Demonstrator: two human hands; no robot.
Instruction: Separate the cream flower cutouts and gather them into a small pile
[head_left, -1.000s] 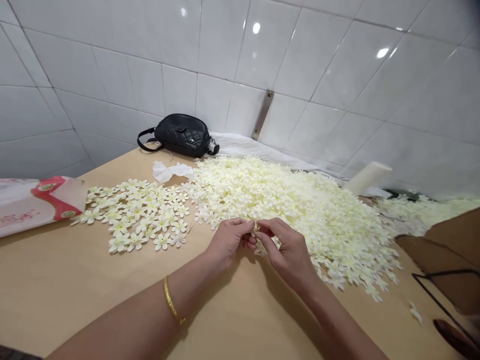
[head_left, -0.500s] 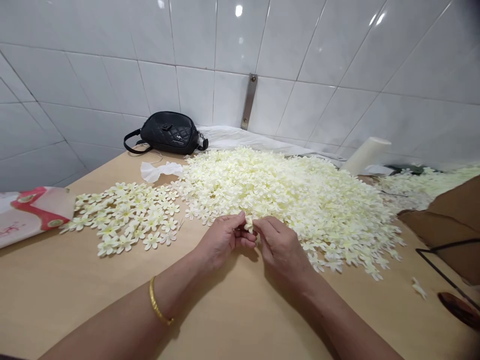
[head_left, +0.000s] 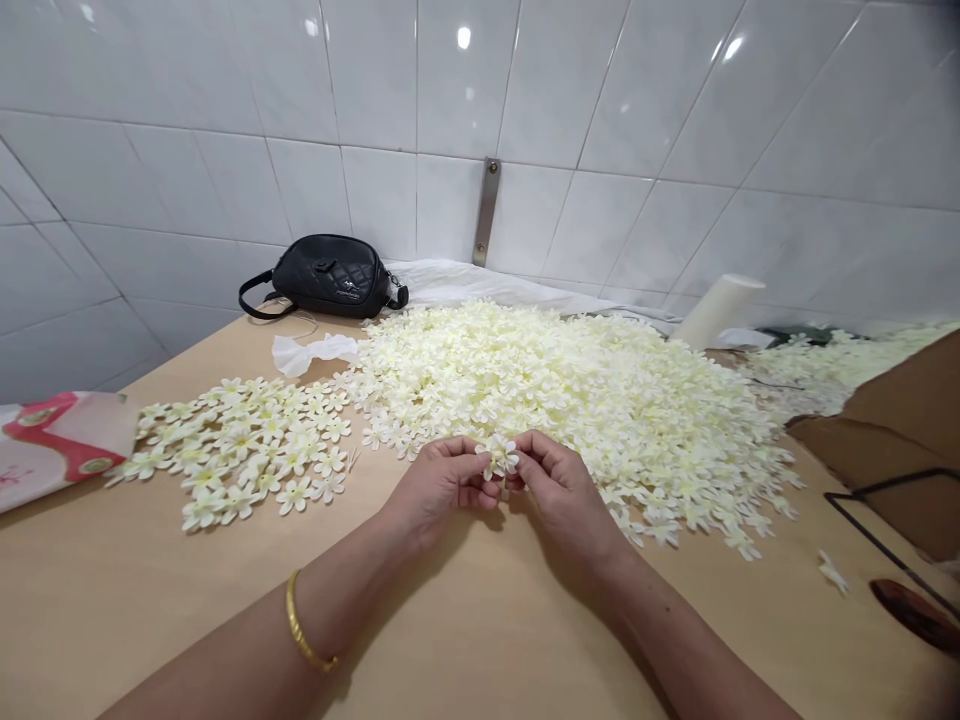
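Between my two hands, just in front of the big heap, is one pale yellow-white artificial flower [head_left: 498, 458] with its petals spread toward me. My left hand [head_left: 444, 482] pinches its left side between thumb and forefinger, the other fingers curled beneath. My right hand [head_left: 559, 490] grips the right side with thumb and fingertips. Behind them rises a large heap of loose flowers [head_left: 555, 375] of the same sort. A smaller, flatter spread of flowers [head_left: 247, 440] lies to the left, with thin white stalks [head_left: 352, 459] at its right edge.
A red-and-white packet [head_left: 67, 445] lies at the left edge. At the back are a black bag [head_left: 328, 277], a crumpled white piece [head_left: 311, 352] and a white roll [head_left: 718, 310]. Brown cardboard [head_left: 885, 440] stands at the right, near a single flower [head_left: 832, 572] on the table [head_left: 465, 650].
The flower was folded and narrow between my fingers; now its petals are spread open and face me. My right fingers have shifted up around its edge. The whole view has shifted slightly.
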